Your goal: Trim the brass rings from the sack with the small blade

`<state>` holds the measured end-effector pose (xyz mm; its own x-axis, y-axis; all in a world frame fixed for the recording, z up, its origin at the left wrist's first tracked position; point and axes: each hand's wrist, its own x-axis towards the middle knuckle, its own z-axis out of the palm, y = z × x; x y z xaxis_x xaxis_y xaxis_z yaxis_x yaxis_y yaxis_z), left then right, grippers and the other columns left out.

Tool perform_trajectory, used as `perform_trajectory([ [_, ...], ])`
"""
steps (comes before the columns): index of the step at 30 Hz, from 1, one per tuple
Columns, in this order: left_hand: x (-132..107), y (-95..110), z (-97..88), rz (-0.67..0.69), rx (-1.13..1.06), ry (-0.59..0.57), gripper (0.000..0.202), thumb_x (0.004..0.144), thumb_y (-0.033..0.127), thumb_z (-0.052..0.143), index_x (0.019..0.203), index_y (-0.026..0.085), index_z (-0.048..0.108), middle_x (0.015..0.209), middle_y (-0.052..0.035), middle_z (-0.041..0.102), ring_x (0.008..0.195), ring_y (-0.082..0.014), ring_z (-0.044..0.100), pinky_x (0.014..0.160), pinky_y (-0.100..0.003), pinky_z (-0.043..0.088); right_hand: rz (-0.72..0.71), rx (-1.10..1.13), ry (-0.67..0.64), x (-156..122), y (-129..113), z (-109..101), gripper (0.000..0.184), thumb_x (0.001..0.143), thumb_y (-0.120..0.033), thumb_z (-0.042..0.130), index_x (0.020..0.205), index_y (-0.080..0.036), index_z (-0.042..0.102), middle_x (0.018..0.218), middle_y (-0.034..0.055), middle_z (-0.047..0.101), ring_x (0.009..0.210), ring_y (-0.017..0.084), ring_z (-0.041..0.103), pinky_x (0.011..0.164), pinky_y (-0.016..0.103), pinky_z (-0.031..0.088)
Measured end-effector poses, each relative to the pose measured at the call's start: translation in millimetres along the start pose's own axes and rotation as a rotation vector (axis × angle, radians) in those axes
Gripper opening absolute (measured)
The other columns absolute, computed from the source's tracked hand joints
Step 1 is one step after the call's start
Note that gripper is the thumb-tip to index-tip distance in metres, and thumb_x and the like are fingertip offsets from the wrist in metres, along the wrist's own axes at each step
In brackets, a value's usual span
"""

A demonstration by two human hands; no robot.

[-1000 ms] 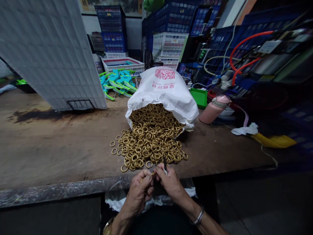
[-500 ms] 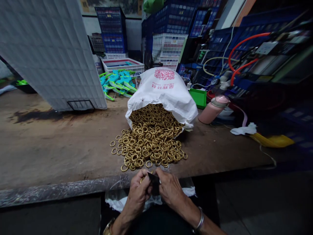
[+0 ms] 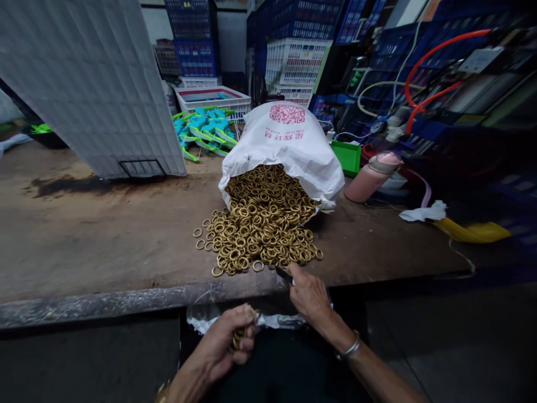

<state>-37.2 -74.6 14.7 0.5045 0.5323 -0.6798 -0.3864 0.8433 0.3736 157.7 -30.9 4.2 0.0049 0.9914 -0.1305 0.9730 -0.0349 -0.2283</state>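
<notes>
My left hand is closed around a few gold-coloured rings, low in front of the table edge. A small bit pokes out between its thumb and forefinger. My right hand grips a dark, flat, knife-like tool; its handle is mostly hidden by the fingers. The tool's tip reaches the near edge of a heap of gold-coloured rings. These rings spill onto the table from the mouth of a white woven sack with red print, lying on its side.
The worn wooden table has a dark stain at left, beside a tall white panel. Turquoise and green plastic parts lie behind. At right are a pink bottle, a green tray and red hoses. Below the edge hangs whitish plastic.
My hands were together, with the dark tool between them. Now the right hand has moved up and right to the heap with the tool, while the left has dropped back slightly. The view has tilted down.
</notes>
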Motion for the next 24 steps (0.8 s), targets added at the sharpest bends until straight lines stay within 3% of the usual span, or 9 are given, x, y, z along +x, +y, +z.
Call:
perform_trajectory([
  [2, 13, -2, -14.6, -0.053, -0.211, 0.200, 0.011, 0.072, 0.015, 0.059, 0.069, 0.012, 0.049, 0.050, 0.0023, 0.048, 0.032, -0.0025, 0.038, 0.030, -0.011, 0.017, 0.019, 0.009, 0.028, 3, 5, 1, 0.028, 0.072, -0.006, 0.043, 0.094, -0.020, 0.052, 0.074, 0.0029, 0.064, 0.062, 0.014, 0.055, 0.054, 0.025, 0.021],
  [5, 32, -5, -28.5, -0.074, -0.299, 0.270, 0.010, 0.078, 0.014, 0.051, 0.069, 0.010, 0.048, 0.053, -0.0018, 0.052, 0.036, -0.0051, 0.046, 0.031, -0.011, 0.029, 0.018, 0.002, 0.051, 6, 8, 4, 0.022, 0.075, -0.010, 0.043, 0.093, -0.020, 0.052, 0.073, 0.0027, 0.065, 0.062, 0.014, 0.055, 0.054, 0.025, 0.021],
  [9, 44, -8, -30.0, -0.042, -0.350, 0.298, 0.009, 0.079, 0.009, 0.048, 0.071, 0.012, 0.044, 0.062, -0.0065, 0.056, 0.053, -0.0124, 0.061, 0.044, -0.016, 0.046, 0.003, -0.013, 0.048, 6, 6, 6, 0.022, 0.076, -0.011, 0.044, 0.093, -0.020, 0.052, 0.077, 0.0031, 0.066, 0.065, 0.015, 0.056, 0.054, 0.026, 0.020],
  [16, 52, -17, -36.6, 0.030, -0.342, 0.280, 0.010, 0.077, 0.009, 0.049, 0.082, 0.013, 0.041, 0.080, -0.0125, 0.056, 0.066, -0.0193, 0.064, 0.044, -0.020, 0.048, -0.001, -0.043, 0.062, 6, 3, 5, 0.023, 0.075, -0.010, 0.043, 0.094, -0.020, 0.052, 0.074, 0.0034, 0.065, 0.064, 0.015, 0.057, 0.053, 0.026, 0.019],
  [22, 47, -27, -36.2, 0.165, -0.236, 0.304, 0.016, 0.073, 0.013, 0.056, 0.073, 0.015, 0.041, 0.069, -0.0067, 0.053, 0.062, -0.0180, 0.062, 0.040, -0.018, 0.041, -0.030, -0.024, 0.091, 4, 3, 8, 0.024, 0.073, -0.006, 0.043, 0.092, -0.018, 0.052, 0.077, 0.0039, 0.064, 0.064, 0.013, 0.054, 0.054, 0.025, 0.019],
  [24, 42, -29, -31.6, 0.271, -0.074, 0.295, 0.016, 0.071, 0.018, 0.060, 0.071, 0.014, 0.044, 0.068, -0.0045, 0.052, 0.063, -0.0170, 0.060, 0.038, -0.017, 0.038, -0.048, -0.016, 0.101, 4, 3, 11, 0.024, 0.072, -0.005, 0.044, 0.091, -0.018, 0.052, 0.078, 0.0036, 0.063, 0.064, 0.013, 0.053, 0.054, 0.025, 0.019],
])
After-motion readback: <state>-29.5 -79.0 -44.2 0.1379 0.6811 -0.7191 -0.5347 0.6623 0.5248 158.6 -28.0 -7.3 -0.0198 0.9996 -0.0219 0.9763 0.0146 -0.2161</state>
